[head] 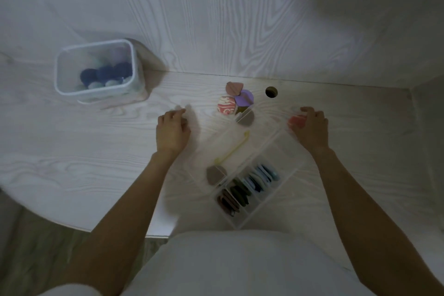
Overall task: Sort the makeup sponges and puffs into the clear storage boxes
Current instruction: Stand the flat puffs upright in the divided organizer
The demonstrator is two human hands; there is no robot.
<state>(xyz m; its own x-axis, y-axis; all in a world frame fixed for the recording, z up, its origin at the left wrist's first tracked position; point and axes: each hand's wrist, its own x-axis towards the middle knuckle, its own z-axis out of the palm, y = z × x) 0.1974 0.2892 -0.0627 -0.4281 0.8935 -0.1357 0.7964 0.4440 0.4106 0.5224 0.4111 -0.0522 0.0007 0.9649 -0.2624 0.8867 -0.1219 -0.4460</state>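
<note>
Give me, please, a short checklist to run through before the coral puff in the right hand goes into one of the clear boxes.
1. Puff held: the right hand has its fingers curled round the coral puff. Ok.
2. Left hand free: it hangs over the table with loosely curled fingers, holding nothing. Ok.
3. Divided clear box open on top, with puffs standing in its compartments. Ok.
4. Room there for one more puff: cannot tell, the picture is blurred.
5. Tub at far left open, with blue sponges inside. Ok.
6. Sorting finished: not ok, the purple puff and the patterned pink puff lie loose on the table.
</note>
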